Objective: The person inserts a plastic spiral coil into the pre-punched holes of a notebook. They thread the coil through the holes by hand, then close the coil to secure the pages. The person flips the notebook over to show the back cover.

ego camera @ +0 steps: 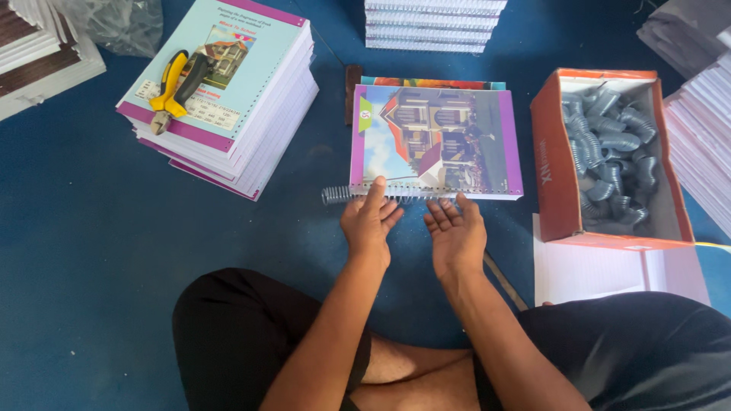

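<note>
Both hands rest open-palmed on the near edge of the notebook (435, 141) on the blue floor (76, 251). The left hand (371, 221) and right hand (455, 234) press the wire coil (339, 195) flat, likely rolling it through the punched holes; neither grips anything. Spare coils fill the orange box (556, 175) at right.

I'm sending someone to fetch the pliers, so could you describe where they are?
On the blue floor, find the tall stack of notebooks at upper left. The pliers lie on its top cover, the only tool there, with yellow and black handles.
</note>
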